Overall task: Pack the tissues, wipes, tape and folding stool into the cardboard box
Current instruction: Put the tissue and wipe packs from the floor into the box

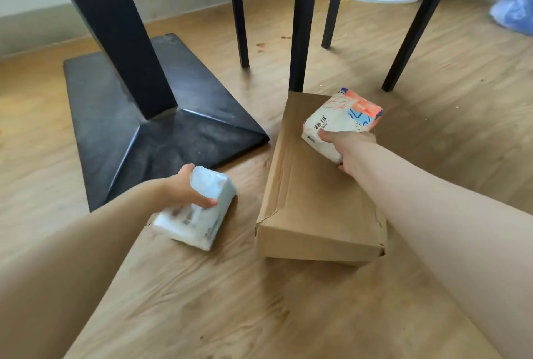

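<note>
As packing began, the left hand [184, 188] gripped a white pack [196, 214] on the floor [259, 301] while the right hand [350, 150] held tissues [340, 119] over the closed box [314, 197], apparently awaiting its opening.

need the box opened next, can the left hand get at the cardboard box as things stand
Probably not yet: the left hand is full, gripping a white tissue pack on the floor left of the closed cardboard box. The path between looks clear.

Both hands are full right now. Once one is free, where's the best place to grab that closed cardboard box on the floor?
Take the cardboard box across its narrow width near the close end, coming from above. It lies flat, long and shallow, with both long sides exposed; the far end sits close to a chair leg.
</note>
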